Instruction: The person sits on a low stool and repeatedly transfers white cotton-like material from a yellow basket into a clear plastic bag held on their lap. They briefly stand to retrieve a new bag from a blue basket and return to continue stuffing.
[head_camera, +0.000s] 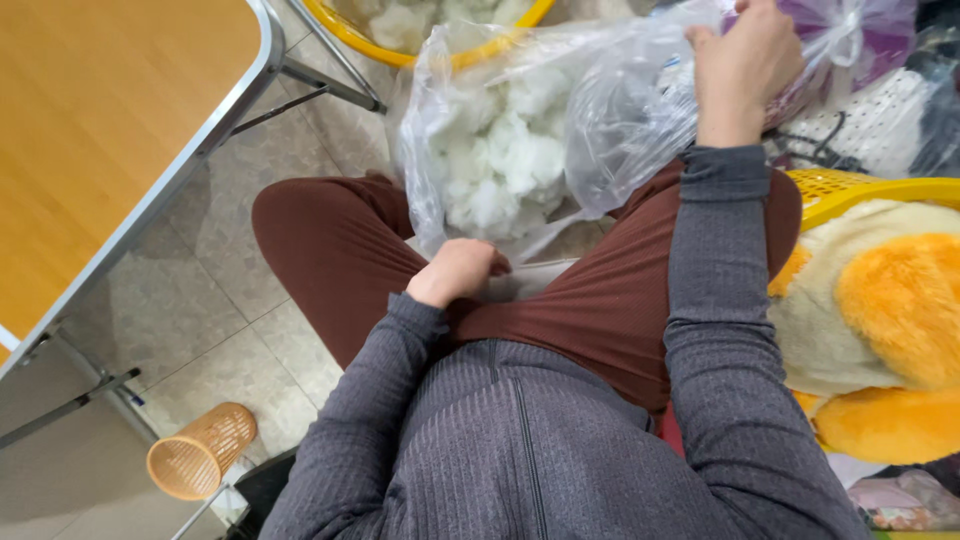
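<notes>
Clearly I judge the clear plastic bag (600, 120) of white stuffing (500, 150) between my knees light, soft and slippery: my right hand (745, 65) pinches its rim, my left hand (458, 270), fisted, pins its bottom edge.

light: bright, even, soft daylight-like | shadows: faint, under table (100, 150) at left | glare: sheen on clear plastic bag (600, 110) top centre | blur: slight on raised hand (745, 65) top right | edges: wide-angle stretch | centre sharp
</notes>
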